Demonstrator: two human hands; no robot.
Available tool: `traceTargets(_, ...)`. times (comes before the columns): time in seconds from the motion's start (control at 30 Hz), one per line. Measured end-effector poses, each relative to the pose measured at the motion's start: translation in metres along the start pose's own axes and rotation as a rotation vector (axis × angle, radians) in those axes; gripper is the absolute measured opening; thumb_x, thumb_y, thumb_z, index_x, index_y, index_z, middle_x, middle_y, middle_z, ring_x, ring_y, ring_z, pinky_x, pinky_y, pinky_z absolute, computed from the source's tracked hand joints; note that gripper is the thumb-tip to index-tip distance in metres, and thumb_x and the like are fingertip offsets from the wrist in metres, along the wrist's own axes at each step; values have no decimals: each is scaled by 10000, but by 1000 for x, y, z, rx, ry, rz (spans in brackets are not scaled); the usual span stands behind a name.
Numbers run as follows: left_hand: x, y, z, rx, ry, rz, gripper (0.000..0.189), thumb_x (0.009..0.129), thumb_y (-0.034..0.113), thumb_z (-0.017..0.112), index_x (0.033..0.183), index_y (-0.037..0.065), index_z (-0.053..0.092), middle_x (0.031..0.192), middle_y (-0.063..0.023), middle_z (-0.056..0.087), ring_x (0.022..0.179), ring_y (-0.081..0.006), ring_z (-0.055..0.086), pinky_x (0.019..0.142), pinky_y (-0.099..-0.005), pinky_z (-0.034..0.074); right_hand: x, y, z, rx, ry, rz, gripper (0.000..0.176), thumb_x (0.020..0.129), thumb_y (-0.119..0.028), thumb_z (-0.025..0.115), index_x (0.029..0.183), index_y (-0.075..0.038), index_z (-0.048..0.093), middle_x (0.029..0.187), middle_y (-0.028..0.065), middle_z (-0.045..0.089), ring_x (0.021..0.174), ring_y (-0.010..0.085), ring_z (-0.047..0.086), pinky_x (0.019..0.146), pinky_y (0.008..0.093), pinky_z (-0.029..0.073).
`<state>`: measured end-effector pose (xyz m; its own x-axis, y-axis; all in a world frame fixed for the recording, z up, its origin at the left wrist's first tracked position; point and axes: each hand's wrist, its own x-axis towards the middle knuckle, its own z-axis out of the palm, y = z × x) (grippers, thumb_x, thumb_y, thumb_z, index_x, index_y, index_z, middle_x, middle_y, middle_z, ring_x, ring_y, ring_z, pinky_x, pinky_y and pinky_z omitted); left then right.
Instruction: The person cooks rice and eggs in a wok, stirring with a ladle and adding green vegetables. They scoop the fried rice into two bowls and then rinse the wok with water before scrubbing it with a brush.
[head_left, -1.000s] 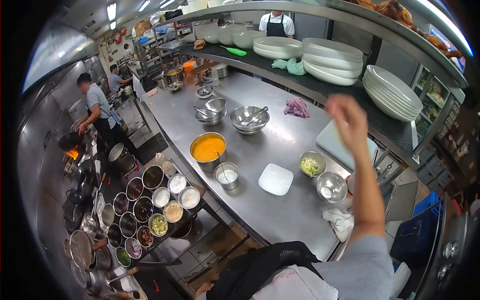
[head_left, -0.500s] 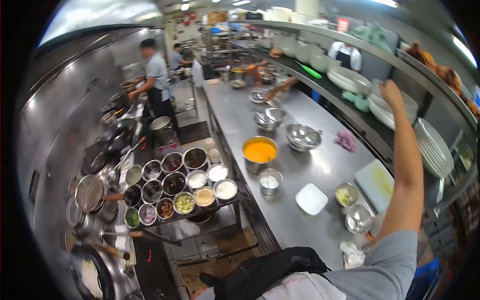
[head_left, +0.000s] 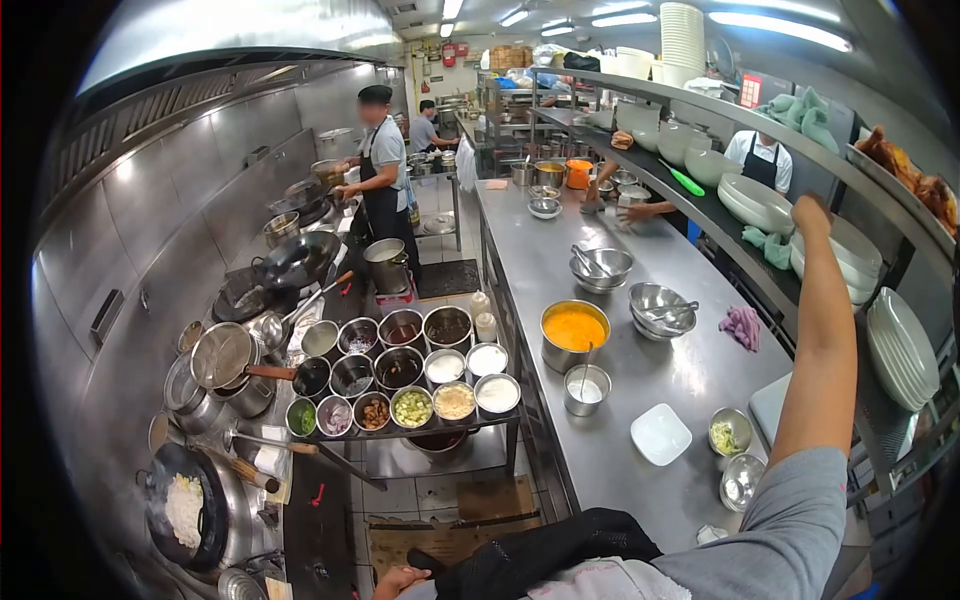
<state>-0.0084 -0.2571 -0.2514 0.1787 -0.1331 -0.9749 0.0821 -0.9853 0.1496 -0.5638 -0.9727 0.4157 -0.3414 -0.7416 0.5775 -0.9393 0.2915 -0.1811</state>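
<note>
Metal-panelled wall (head_left: 170, 190), smooth sheen; round dark wok (head_left: 215, 522), lumpy white food (head_left: 184, 510); left hand (head_left: 400, 580) low, grip unclear; steel table (head_left: 525, 265), rounded-square white dish (head_left: 661, 434); right hand (head_left: 812, 214) raised, well apart from left, at glossy stacked white bowls (head_left: 850, 255) on shelf (head_left: 712, 210), grip unclear.

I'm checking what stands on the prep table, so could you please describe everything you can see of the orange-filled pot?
The pot is round, deep and straight-sided, of what looks like shiny steel. It stands upright and uncovered on the metal table, near its left edge. Smooth orange contents reach close to the rim. A smaller metal container stands just in front; whether they touch is unclear.
</note>
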Motion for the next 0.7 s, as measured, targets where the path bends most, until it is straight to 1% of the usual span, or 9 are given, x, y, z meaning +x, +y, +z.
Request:
traceTargets(0.13, -2, -8, 0, -51, -27, -2, 368, 899, 444, 707, 1065, 116, 722, 858, -70, 736, 678, -195, 671, 674, -364, 540, 17, 11, -9, -103, 42, -222, 263, 895, -174, 574, 1084, -52, 708, 1182, 194, 683, 1098, 377, 663, 909, 485, 538)
traceTargets(0.2, -1, -6, -1, -70, -45, -4, 366, 897, 443, 711, 1058, 115, 721, 847, -70, 733, 670, -196, 669, 669, -363, 539, 46, 38, 9, -35, 170, -445, 288, 904, -225, 629, 1057, 18, 651, 1032, 254, 688, 977, 451, 657, 841, 495, 521)
traceTargets(0.27, 1, -6, 0, -83, -62, -9, 363, 894, 441, 716, 1052, 114, 720, 836, -70, 730, 662, -197, 666, 665, -363, 539, 26, 40, -23, 74, 52, -470, 368, 885, -301, 684, 1026, 37, 644, 998, 276, 671, 935, 460, 645, 831, 500, 502)
traceTargets(0.3, 2, -3, -1, -80, -69, -8, 362, 893, 440, 718, 1048, 113, 720, 831, -70, 728, 659, -197, 664, 662, -362, 539, 35, 52, -21, 60, 67, -598, 450, 831, -325, 744, 1052, 54, 646, 1009, 278, 664, 949, 439, 644, 853, 488, 496)
traceTargets(0.37, 4, 2, -3, -69, -87, -9, 360, 891, 439, 722, 1042, 112, 719, 820, -70, 725, 651, -198, 661, 658, -362, 538, 12, 57, -44, 15, 58, -634, 533, 779, -332, 775, 1129, 52, 656, 1091, 265, 666, 1030, 408, 641, 914, 443, 496)
traceTargets(0.43, 5, 12, -5, -42, -105, -2, 358, 888, 437, 726, 1035, 111, 718, 808, -70, 722, 643, -199, 658, 653, -362, 538, -8, 63, -61, 99, 65, -607, 487, 816, -294, 744, 1156, 40, 645, 1138, 257, 662, 1087, 398, 625, 942, 440, 485)
traceTargets(0.53, 6, 29, -9, -1, -134, 10, 355, 885, 435, 733, 1026, 109, 717, 792, -70, 717, 631, -201, 654, 647, -361, 537, -49, 68, -73, 154, 222, -657, 419, 839, -246, 736, 1137, 32, 635, 1079, 229, 670, 1040, 393, 628, 890, 448, 490)
traceTargets(0.6, 7, 39, -11, 18, -155, 17, 353, 883, 433, 737, 1019, 108, 716, 781, -70, 714, 623, -202, 651, 642, -361, 536, -87, 65, -89, 232, 377, -700, 238, 865, -215, 612, 1008, -25, 626, 1024, 232, 659, 1000, 434, 617, 868, 511, 485)
traceTargets(0.7, 6, 52, -13, 50, -187, 17, 351, 879, 430, 744, 1009, 106, 715, 764, -70, 709, 611, -204, 647, 635, -360, 536, -133, 49, -125, 124, 412, -817, 194, 813, -186, 714, 885, -30, 624, 895, 166, 618, 925, 370, 608, 812, 473, 482)
